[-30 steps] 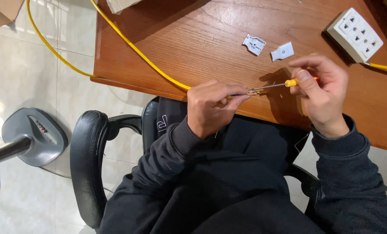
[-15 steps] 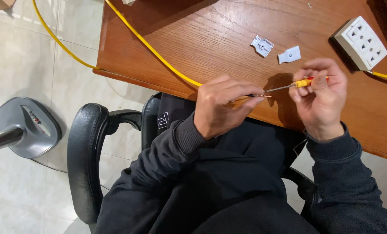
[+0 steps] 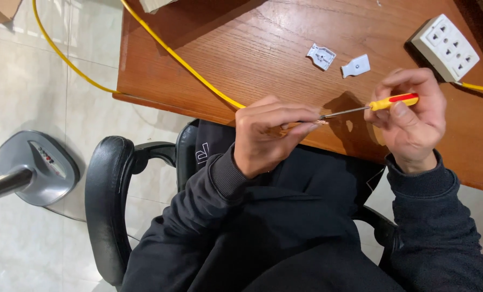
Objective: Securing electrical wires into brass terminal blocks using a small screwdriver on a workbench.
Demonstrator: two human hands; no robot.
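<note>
- The left hand [image 3: 266, 138] has its fingers [image 3: 290, 116] closed around the end of the yellow cable [image 3: 198, 75], pinching it so that a short bit of bare copper wire [image 3: 321, 122] sticks out past the fingertips.
- The right hand [image 3: 411, 119] grips a small screwdriver [image 3: 371, 107] with a yellow and red handle; thumb and forefinger are closed on the handle and the metal tip points at the copper end.
- Risk: the tip sits right beside the left fingertips, so a slip of the blade would likely jab the thumb or forefinger.
- Risk: both hands work in the air just over the near edge of the table [image 3: 284, 38], with nothing bracing the cable end, so a hard push could bend or snap the thin strands.
- Risk: the pinch holds only the very end, so the cable could twist or pull out of the grip under its own drag.
- From the left fingers the cable runs away across the table toward its far-left corner, then drops over the left edge to the floor.
- Two small white plastic pieces [image 3: 321, 56] lie well apart from the hands, toward the middle of the table; if nudged, they could slide off.
- A white socket block [image 3: 445, 47] sits near the far-right corner, another yellow lead leaving it on the right.
</note>
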